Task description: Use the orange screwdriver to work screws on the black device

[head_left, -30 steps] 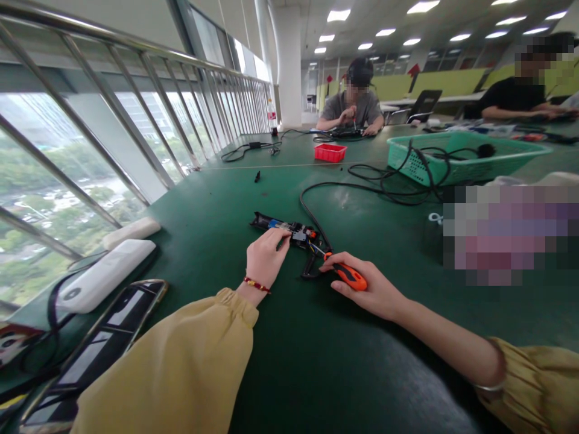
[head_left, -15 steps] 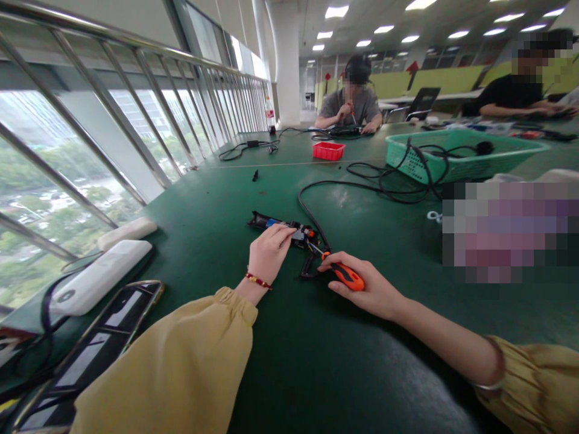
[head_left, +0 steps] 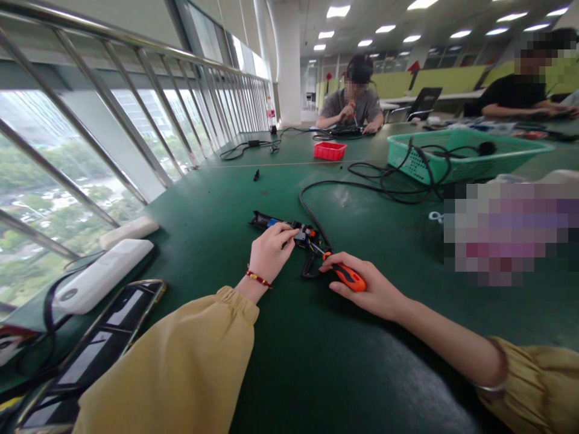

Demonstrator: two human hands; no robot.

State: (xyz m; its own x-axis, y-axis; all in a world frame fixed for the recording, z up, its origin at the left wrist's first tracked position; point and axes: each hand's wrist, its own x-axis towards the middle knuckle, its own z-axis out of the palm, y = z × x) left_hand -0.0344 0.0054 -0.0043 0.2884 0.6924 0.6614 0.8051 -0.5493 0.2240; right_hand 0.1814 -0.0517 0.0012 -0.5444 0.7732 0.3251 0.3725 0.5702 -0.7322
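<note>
An opened black corded power tool (head_left: pixel 303 239) lies on the green table, with a blue inner part, a grey block and coloured wires exposed. My left hand (head_left: pixel 272 253) is closed on its middle, fingertips pinching near the grey block and hiding part of the body. In my right hand (head_left: pixel 375 286) is an orange-and-black screwdriver (head_left: pixel 350 278), held by the handle. Its thin shaft points up and left into the wires; where exactly the tip touches is too small to tell. The black handle part (head_left: pixel 310 266) of the tool sits just left of my right fingertips.
A black cord (head_left: pixel 312 187) runs from the tool towards a green basket (head_left: pixel 409 166). Beyond are a small red tray (head_left: pixel 330 151) and a small black piece (head_left: pixel 256 175). A phone (head_left: pixel 97 349) and white power bank (head_left: pixel 106 274) lie left. Two people sit across the table.
The view has shifted very slightly. Both hands, the screwdriver and the power tool keep practically the same positions; my left fingertips have moved only a little.
</note>
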